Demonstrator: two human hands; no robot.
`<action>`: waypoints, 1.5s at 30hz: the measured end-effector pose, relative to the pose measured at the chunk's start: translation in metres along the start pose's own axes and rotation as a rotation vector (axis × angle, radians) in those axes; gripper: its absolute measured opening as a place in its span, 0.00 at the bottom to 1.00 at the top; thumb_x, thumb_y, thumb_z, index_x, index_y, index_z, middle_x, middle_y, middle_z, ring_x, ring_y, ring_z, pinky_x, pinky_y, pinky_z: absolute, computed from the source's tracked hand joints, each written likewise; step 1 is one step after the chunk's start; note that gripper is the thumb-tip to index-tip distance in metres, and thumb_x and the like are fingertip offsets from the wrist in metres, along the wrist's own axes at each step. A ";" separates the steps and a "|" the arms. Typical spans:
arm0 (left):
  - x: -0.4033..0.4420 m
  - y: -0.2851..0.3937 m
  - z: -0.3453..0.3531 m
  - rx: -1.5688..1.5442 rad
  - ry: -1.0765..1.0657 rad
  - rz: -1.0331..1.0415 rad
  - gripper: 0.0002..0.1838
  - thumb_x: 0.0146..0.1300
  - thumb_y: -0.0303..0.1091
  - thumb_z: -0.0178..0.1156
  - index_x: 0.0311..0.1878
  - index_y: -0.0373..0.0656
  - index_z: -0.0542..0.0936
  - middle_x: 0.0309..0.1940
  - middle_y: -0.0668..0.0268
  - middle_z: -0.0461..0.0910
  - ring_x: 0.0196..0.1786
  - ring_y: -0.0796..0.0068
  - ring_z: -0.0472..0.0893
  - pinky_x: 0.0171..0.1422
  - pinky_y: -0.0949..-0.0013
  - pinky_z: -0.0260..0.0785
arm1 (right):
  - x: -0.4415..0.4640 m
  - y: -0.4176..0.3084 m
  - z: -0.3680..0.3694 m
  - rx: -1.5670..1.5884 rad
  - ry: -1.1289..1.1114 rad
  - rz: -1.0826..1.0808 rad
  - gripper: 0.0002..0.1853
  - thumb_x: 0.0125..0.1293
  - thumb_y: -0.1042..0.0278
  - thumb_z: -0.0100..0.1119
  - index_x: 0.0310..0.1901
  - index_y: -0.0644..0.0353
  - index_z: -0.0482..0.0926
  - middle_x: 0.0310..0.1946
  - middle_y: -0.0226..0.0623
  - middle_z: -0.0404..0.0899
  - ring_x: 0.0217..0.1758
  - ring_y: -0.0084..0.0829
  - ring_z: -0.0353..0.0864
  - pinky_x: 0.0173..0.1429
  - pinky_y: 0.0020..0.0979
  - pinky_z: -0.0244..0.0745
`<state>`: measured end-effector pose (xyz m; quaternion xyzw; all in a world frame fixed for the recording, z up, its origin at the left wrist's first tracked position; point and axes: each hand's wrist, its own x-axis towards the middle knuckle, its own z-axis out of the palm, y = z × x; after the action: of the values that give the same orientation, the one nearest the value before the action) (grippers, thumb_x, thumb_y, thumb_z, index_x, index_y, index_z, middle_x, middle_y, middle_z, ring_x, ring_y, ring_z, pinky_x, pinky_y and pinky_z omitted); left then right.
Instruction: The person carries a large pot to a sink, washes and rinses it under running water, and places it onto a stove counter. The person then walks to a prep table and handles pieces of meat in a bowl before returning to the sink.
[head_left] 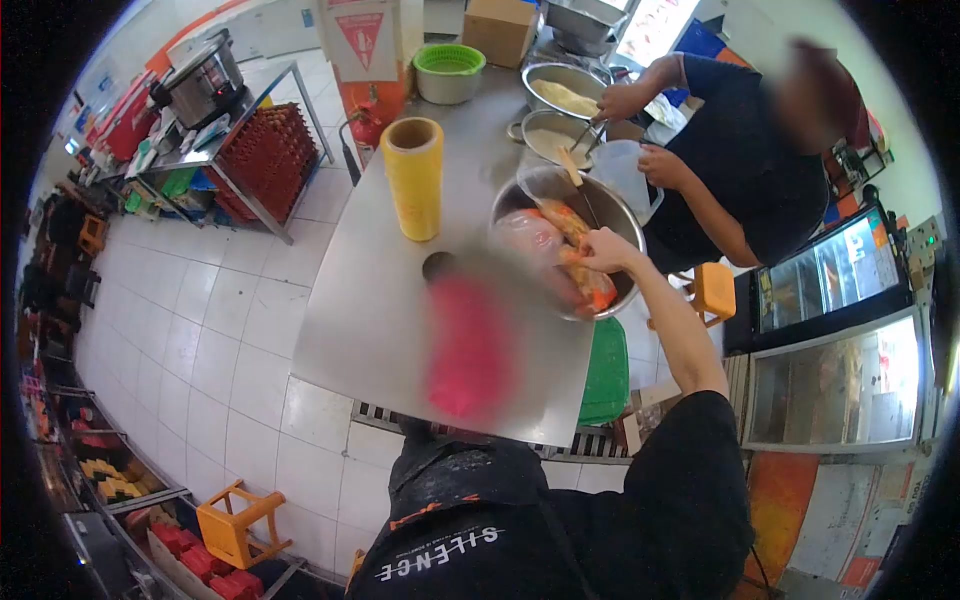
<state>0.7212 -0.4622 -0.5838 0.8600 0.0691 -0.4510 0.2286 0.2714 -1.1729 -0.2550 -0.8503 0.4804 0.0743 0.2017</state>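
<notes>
My right hand point(604, 250) reaches into a large steel bowl point(638, 222) on the table's right side. Its fingers are closed on a clear plastic bag of orange-red food point(594, 285). Beside this bag in the bowl lies a pinkish plastic-wrapped bundle point(528, 238); its contents are hard to make out. My left hand is not visible. A smeared, bright pink shape point(466, 345) appears over the near part of the table, too blurred to name. Left of the bowl stands a tall roll of yellow plastic wrap point(415, 185).
Across the table a co-worker point(735, 150) holds a utensil and a clear plastic jug point(624, 172) over further bowls. A green-and-white basket point(449, 72) stands at the table's point(340, 310) far end. Orange stools point(240, 525) and a green lid-like panel point(606, 372) are nearby.
</notes>
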 end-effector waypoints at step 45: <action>0.018 0.067 0.031 -0.399 -0.027 0.102 0.05 0.61 0.33 0.56 0.35 0.42 0.76 0.19 0.73 0.70 0.17 0.79 0.68 0.18 0.71 0.61 | 0.015 -0.046 0.136 -0.026 0.275 0.207 0.11 0.62 0.75 0.49 0.38 0.71 0.81 0.38 0.62 0.81 0.43 0.55 0.84 0.48 0.50 0.80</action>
<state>0.7304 -0.5369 -0.5911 0.7941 0.1105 -0.4277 0.4176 0.3277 -1.1072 -0.3710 -0.8010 0.5874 -0.0161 0.1144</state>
